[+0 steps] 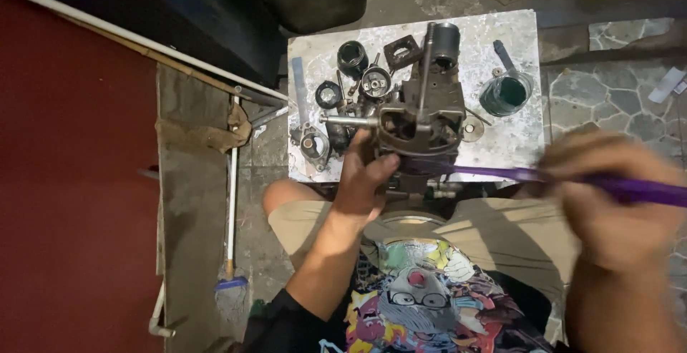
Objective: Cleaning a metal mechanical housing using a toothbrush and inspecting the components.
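Marble-patterned surface (515, 145) ahead of both hands, strewn with metal parts. Carburetor body (418, 120) at near edge, left hand (365, 178) gripping its left side. Right hand (608, 195), blurred, clenched around purple brush handle (637, 190). Green-liquid cup (507, 94) beyond right hand.

A pale, stained slab (501, 24) is lying flat on the stone floor (630, 95) and carrying the metal parts. Dark rings (352, 58), a square bracket (401, 51) and a round cap (328, 95) are sitting toward its far left. A glass of dark green liquid (506, 92) is standing at its right. A washer (471, 129) is lying near the front edge.
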